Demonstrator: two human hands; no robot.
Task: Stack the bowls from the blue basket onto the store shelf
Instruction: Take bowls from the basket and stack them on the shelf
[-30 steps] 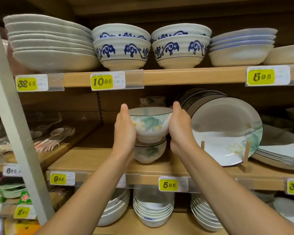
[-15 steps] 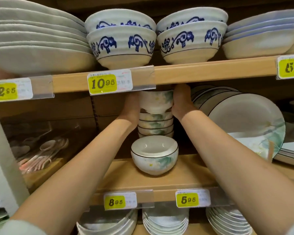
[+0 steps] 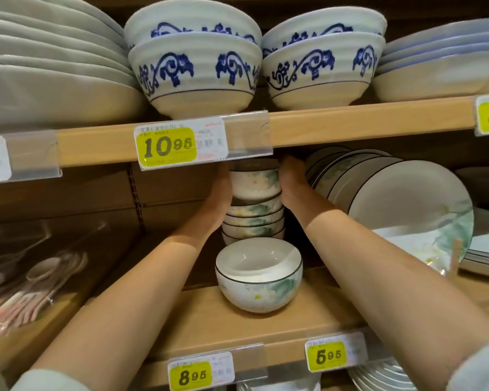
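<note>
- Centre frame, under the upper shelf edge (image 3: 350,122): top bowl (image 3: 254,182) over the stack (image 3: 253,221).
- Left hand (image 3: 219,193) and right hand (image 3: 291,182) against its sides; fingers hidden, spread or curled impossible to tell.
- Lower centre: single bowl (image 3: 259,275) upright on wooden shelf (image 3: 209,328).

white floral bowl (image 3: 254,184) with a dark rim, upright between my left hand (image 3: 220,194) and right hand (image 3: 290,182) atop the nested stack (image 3: 253,222) at the back of the wooden shelf (image 3: 198,325), matching bowl (image 3: 259,277) upright in front.
</note>
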